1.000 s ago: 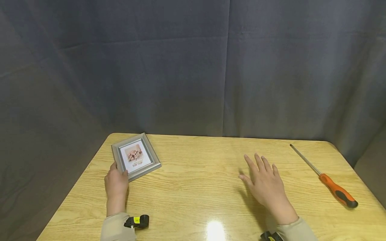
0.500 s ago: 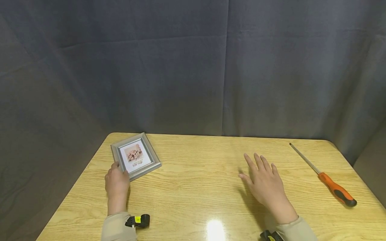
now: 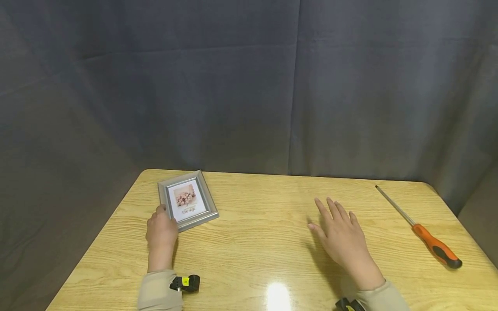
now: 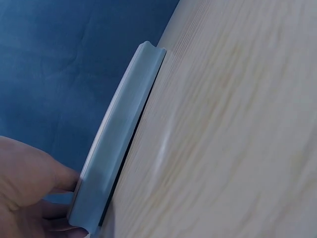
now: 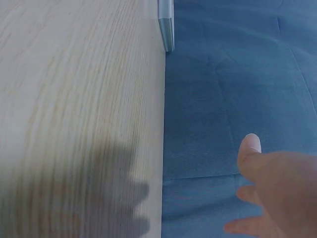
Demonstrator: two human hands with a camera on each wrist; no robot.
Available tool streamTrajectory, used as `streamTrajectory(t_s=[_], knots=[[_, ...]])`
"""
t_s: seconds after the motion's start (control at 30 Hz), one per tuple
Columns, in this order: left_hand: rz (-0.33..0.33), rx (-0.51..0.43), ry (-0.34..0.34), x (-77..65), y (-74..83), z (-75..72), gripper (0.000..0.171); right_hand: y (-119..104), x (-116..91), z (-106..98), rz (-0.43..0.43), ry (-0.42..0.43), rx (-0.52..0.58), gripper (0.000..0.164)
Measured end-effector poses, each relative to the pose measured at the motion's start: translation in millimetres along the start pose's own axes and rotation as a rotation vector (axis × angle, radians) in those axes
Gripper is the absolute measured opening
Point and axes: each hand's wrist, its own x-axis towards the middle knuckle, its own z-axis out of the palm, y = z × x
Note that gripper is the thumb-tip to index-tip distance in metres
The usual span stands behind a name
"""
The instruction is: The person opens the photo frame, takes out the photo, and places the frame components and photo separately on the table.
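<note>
A silver picture frame (image 3: pixel 188 202) with a floral print lies face up at the left of the table, its bottom edge turned toward me. My left hand (image 3: pixel 161 229) grips it at the near left corner. In the left wrist view the thumb is on the front of the frame (image 4: pixel 119 134), and the other fingers reach toward its underside, partly hidden. My right hand (image 3: pixel 344 237) hovers palm down over the table, fingers spread, holding nothing; its shadow (image 5: pixel 104 193) falls on the wood in the right wrist view.
An orange and black screwdriver (image 3: pixel 424 235) lies at the right of the table, shaft pointing to the back. The wooden table (image 3: pixel 249 242) has rounded far corners, and a dark grey curtain (image 3: pixel 233 108) hangs behind it. Bare wood stretches between the two hands.
My left hand has shifted to the right, and the picture frame has moved right with it. The right hand and the screwdriver have stayed nearly where they were.
</note>
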Motion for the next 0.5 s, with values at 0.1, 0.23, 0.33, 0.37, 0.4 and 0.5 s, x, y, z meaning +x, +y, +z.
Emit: streamTrajectory(t_s=[0.1, 0.23, 0.33, 0.37, 0.4, 0.5], knots=[[0.025, 0.021, -0.012, -2.1, 7.3, 3.8, 0.052, 0, 0, -1, 0.004, 0.004, -0.004, 0.065], [0.055, 0.045, -0.019, -3.7, 14.0, 9.7, 0.052, 2, 0, -2, 0.009, 0.017, -0.009, 0.061], [0.077, 0.067, -0.023, -4.8, 17.5, 14.1, 0.051, 3, 0, -4, 0.02, 0.02, 0.0, 0.058], [0.083, 0.073, -0.023, -5.1, 18.4, 15.7, 0.051, 3, 0, -5, 0.024, 0.019, 0.003, 0.058], [0.089, 0.078, -0.024, -5.6, 19.6, 16.9, 0.05, 3, 0, -5, 0.028, 0.019, 0.003, 0.057], [0.109, 0.088, -0.023, -6.9, 22.3, 20.8, 0.05, 5, 0, -7, 0.038, 0.018, 0.001, 0.056]])
